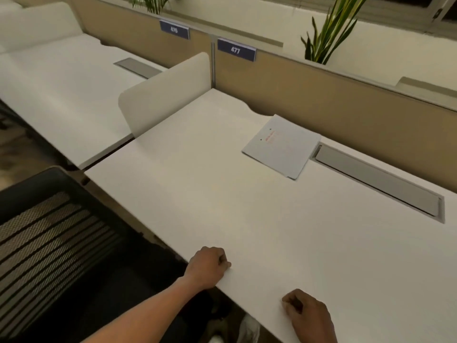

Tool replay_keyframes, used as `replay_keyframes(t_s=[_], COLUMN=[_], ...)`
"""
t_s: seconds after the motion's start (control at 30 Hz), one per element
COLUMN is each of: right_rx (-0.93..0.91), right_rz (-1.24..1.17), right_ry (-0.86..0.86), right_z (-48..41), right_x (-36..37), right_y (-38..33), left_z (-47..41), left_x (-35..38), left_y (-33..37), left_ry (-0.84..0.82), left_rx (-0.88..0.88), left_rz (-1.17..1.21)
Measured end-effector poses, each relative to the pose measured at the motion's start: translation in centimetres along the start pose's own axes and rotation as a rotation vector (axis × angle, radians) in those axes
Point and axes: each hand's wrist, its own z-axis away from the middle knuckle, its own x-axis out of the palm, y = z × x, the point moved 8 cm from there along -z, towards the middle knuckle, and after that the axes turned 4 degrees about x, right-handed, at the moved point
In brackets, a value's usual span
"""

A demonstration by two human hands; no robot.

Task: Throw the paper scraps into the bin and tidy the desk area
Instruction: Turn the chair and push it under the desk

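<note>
A white desk (222, 189) fills the middle of the head view. A grey-white paper folder (283, 147) with red writing lies flat near the back of the desk. My left hand (207, 267) rests on the desk's front edge with its fingers curled into a loose fist and nothing visible in it. On the desktop at the bottom right, my right hand (309, 315) is also curled shut, with nothing seen in it. No paper scraps and no bin are in view.
A black mesh office chair (54, 243) stands left of the desk. A grey cable tray lid (376, 180) is set into the back right. A white divider (165, 95) separates the neighbouring desk (61, 85). Tan partition (321, 95) with label 477 (236, 49) and plants (329, 30) stand behind.
</note>
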Motion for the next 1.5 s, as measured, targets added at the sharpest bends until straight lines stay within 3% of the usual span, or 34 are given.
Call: replay_keyframes(t_s=[0.27,1.03,1.5], right_rx=[-0.049,-0.309,-0.417], right_rz=[0.087,0.205,0.383], right_ry=[-0.061,-0.226,-0.395], right_z=[4.2,21.1,31.4], right_x=[3.7,13.5,24.5], right_y=[1.0,7.0,2.8], left_z=[7.1,31.6,42.4], left_x=[2.8,13.8,12.3], left_y=[-1.5,-10.4,-20.1], left_ry=[0.000,0.094,0.167], left_rx=[0.030,-0.230,-0.387], left_rz=[0.018,0.035,0.108])
